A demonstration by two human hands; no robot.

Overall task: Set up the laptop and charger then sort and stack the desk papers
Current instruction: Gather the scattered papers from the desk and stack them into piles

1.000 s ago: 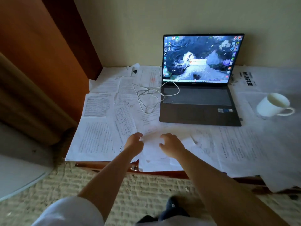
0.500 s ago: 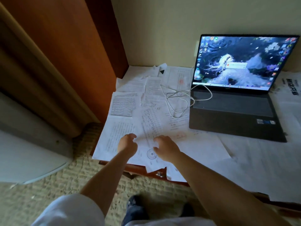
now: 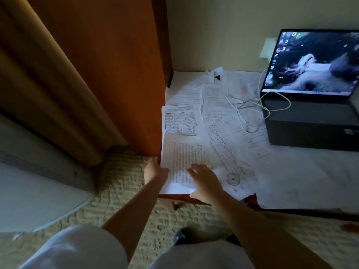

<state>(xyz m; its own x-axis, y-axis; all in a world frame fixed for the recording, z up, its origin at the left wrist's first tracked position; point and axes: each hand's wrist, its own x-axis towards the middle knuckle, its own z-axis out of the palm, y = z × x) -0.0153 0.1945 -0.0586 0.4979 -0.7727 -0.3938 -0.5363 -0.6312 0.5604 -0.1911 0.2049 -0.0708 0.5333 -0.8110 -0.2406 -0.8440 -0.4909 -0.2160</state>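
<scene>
Several printed papers cover the desk. At the front left corner lies a sheet of dense text (image 3: 186, 152). My left hand (image 3: 155, 169) pinches that sheet's left edge. On its lower part my right hand (image 3: 206, 181) rests with fingers spread. A sheet with a round stamp (image 3: 233, 179) lies just right of my right hand. At the right edge of view the open laptop (image 3: 310, 125) stands with its screen lit. A white charger cable (image 3: 250, 105) loops over the papers on its left. Behind it a pale plug (image 3: 269, 47) sits on the wall.
An orange-brown wooden panel (image 3: 116, 74) closes off the desk's left side, with a tan curtain (image 3: 38, 74) further left. The desk's dark front edge (image 3: 291, 212) runs above a woven carpet (image 3: 126, 181). A pale rounded object (image 3: 29, 191) lies at lower left.
The view has swung left, so the mug has dropped out of view. Both hands have moved left from the middle papers to the text sheet at the front left corner.
</scene>
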